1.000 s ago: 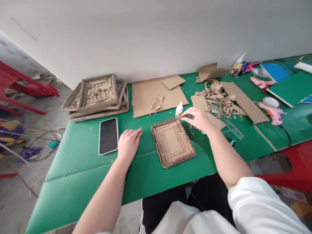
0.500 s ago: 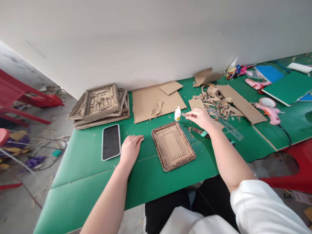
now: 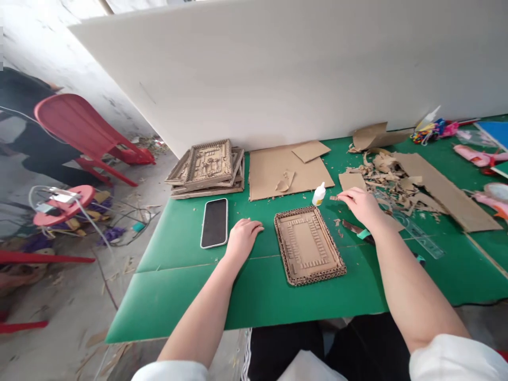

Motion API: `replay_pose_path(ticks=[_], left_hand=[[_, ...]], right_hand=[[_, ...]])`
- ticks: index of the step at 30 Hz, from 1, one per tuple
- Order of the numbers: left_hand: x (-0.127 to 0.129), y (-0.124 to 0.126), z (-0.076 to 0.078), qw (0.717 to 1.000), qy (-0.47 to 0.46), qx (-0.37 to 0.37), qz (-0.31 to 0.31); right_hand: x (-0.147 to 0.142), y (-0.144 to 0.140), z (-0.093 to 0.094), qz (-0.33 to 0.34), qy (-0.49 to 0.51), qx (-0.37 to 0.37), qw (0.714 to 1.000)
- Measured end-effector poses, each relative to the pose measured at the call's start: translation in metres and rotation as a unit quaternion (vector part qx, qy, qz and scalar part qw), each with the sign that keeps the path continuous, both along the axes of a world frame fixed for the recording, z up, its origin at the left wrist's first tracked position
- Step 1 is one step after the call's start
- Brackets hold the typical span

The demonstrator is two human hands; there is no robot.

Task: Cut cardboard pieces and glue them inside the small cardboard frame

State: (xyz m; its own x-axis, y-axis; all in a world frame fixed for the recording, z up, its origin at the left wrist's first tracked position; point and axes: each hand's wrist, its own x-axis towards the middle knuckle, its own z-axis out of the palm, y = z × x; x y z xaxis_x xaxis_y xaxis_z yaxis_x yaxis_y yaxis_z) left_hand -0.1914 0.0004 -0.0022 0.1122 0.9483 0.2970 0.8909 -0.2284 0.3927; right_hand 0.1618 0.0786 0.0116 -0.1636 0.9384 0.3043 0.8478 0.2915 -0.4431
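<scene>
My right hand (image 3: 360, 205) pinches a small strip of corrugated cardboard (image 3: 334, 198) just right of a white glue bottle (image 3: 318, 195), which stands upright. Flat on the green table, my left hand (image 3: 244, 236) rests with fingers loosely stretched and nothing in them. Between the hands lies a shallow cardboard frame (image 3: 310, 245) with a corrugated rim and rows of short ridged strips inside. Near my right wrist is a cutter knife (image 3: 363, 233), partly hidden by the forearm.
A phone (image 3: 215, 223) lies left of my left hand, below stacked cardboard frames (image 3: 210, 166). Cardboard sheets (image 3: 264, 172) and torn scraps (image 3: 391, 177) lie behind. A clear ruler (image 3: 423, 238) and pink glue gun (image 3: 474, 156) are at right. A person stands beyond the red chair (image 3: 75, 121).
The view has swung left, so the table appears farther right and the red chair shows more. Less of the cardboard strip shows at my right fingertips. My left hand stays on the table.
</scene>
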Motion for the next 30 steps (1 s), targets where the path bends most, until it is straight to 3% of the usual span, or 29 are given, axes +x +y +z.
replay_pose_path(ticks=[9,15,21,26,30], left_hand=[[0.004,-0.003,0.003,0.999,-0.035,0.004,0.011],[0.008,-0.005,0.002,0.997,-0.072,0.013,0.021],[0.010,-0.005,0.004,0.995,-0.100,0.015,0.016],[0.009,-0.005,0.005,0.993,-0.115,0.006,0.019],[0.008,-0.006,0.005,0.993,-0.116,-0.004,0.026]], right_hand=[[0.000,0.005,-0.004,-0.026,0.013,0.037,0.999],[-0.005,0.000,0.006,-0.087,0.111,-0.072,0.987],[-0.006,-0.001,0.003,-0.084,0.209,-0.069,0.972],[-0.003,0.005,-0.007,-0.088,0.181,-0.029,0.979],[-0.004,0.003,-0.004,-0.073,0.144,-0.020,0.987]])
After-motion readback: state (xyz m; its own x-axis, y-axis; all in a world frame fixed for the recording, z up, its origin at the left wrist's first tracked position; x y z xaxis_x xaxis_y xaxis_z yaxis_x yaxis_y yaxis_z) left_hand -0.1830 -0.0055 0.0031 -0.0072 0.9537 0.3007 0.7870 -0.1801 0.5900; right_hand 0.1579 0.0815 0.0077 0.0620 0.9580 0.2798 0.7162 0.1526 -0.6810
